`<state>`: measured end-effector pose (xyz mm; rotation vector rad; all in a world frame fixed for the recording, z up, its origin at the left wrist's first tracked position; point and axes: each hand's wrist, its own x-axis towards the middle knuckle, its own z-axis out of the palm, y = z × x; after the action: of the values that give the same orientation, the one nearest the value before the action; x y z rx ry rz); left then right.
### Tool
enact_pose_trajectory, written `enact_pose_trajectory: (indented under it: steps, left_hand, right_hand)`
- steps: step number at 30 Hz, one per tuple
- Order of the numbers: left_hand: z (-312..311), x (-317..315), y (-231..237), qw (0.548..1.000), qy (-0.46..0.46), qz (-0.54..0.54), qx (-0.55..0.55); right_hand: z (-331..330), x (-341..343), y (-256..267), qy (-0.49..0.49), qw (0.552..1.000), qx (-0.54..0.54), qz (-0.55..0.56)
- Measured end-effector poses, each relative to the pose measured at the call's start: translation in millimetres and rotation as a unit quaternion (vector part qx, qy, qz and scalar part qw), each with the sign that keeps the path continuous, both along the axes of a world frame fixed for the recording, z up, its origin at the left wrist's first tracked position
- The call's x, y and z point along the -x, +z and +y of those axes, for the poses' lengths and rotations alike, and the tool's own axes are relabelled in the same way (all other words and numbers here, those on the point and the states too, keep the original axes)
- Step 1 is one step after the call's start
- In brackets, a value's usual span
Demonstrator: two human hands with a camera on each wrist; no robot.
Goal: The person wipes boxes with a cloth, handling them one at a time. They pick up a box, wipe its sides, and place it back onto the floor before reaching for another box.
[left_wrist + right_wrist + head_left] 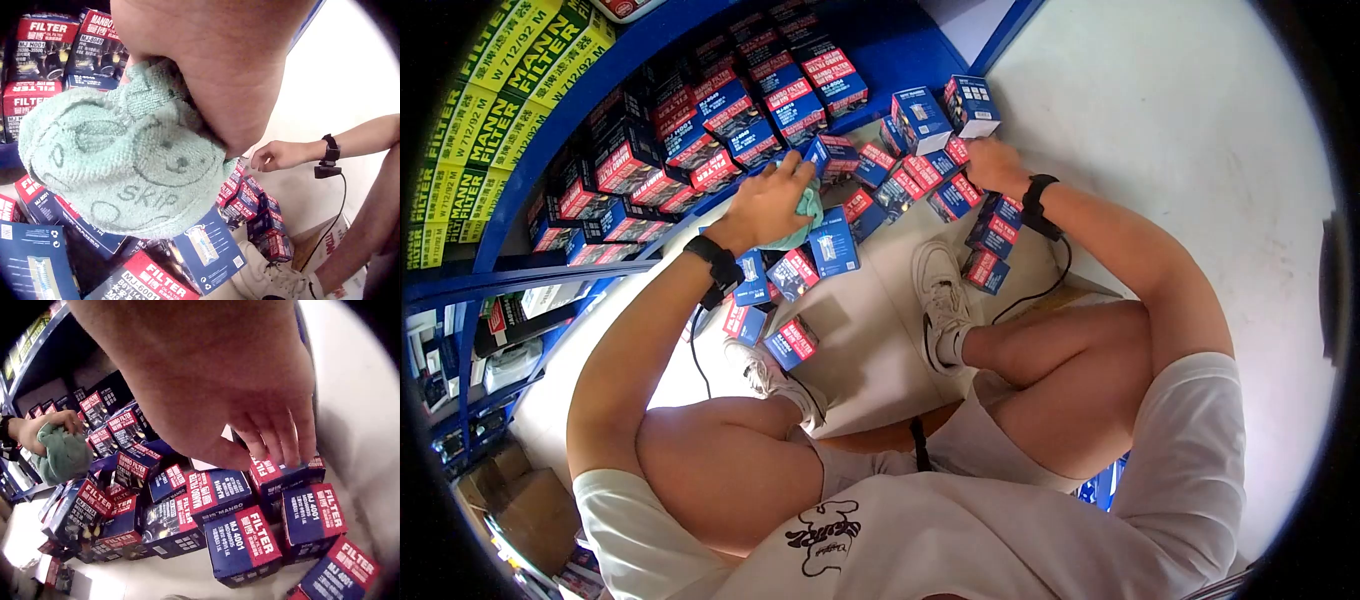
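Speaker one: Two bare hands reach out over blue-and-red cardboard filter boxes (244, 544) heaped on a pale floor (855, 335). What does the left hand (770, 205) have?

Speaker two: A pale green towelling cloth (137, 169), printed with a smiling face and the word SKIP. The left grip is closed round it, the fabric bunched beneath the palm, beside a blue shelf (900, 45) stacked with more such boxes. A blue carton (815, 155) sits at the fingertips; whether they touch it, I cannot tell.

Speaker one: And the right hand (997, 168)?

Speaker two: At the other end of the heap, fingers pointing down over the boxes, just beside an upright blue box with a white lower side (972, 105). Whether that grip holds anything, I cannot tell.

Speaker one: Around them?

Speaker two: A black strap (1037, 205) circles each wrist. White lace-up shoes (943, 300) flank loose boxes on the floor. At upper left in the head view, yellow-green boxes lettered MANN FILTER (550, 60) stand stacked.
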<state>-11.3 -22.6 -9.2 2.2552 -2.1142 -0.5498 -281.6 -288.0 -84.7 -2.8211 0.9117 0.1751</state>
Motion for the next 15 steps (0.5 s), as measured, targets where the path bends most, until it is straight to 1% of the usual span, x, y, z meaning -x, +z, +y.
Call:
enact_pose_trajectory:
  steps: [2, 3, 5, 6, 8, 10, 12, 13, 14, 15]
  left_hand:
    - [2.1, -1.9, -3.6, 1.000, -0.011, -0.006, 0.014]
    - [2.2, -2.4, -4.0, 1.000, -0.011, -0.007, 0.009]
    - [1.4, -2.7, -4.3, 1.000, -0.013, -0.007, 0.005]
    - [1.6, -2.4, -4.6, 1.000, -0.012, -0.007, 0.014]
    - [1.7, -3.1, -4.4, 1.000, -0.010, -0.008, 0.025]
    - [1.3, -2.4, -1.8, 1.000, -0.005, 0.002, 0.024]
    - [0.4, -3.1, 0.8, 0.999, -0.003, 0.010, 0.030]
    - [1.1, -3.0, 2.3, 0.999, -0.002, 0.019, 0.035]
    - [1.6, -2.9, 3.2, 0.999, 0.000, 0.019, 0.033]
    - [1.6, -2.8, 3.6, 0.999, 0.001, 0.016, 0.029]
  right_hand:
    - [0.1, -0.1, -0.2, -0.017, 0.995, -0.042, 0.093]
    - [0.5, -1.3, -2.6, -0.017, 0.995, -0.043, 0.093]
    - [2.8, -6.4, -7.6, -0.042, 0.987, -0.068, 0.138]
    - [3.4, -8.6, -12.2, -0.043, 0.987, -0.068, 0.137]
    - [4.6, -14.3, -20.5, -0.075, 0.981, -0.100, 0.147]
    - [8.1, -13.8, -25.8, -0.059, 0.982, -0.098, 0.152]
    - [11.8, -11.4, -42.9, -0.098, 0.970, -0.138, 0.172]
    - [13.7, -13.2, -53.1, -0.118, 0.962, -0.143, 0.199]
    - [14.2, -9.5, -61.4, -0.115, 0.962, -0.144, 0.199]
    - [22.4, -5.8, -54.3, -0.104, 0.963, -0.158, 0.193]
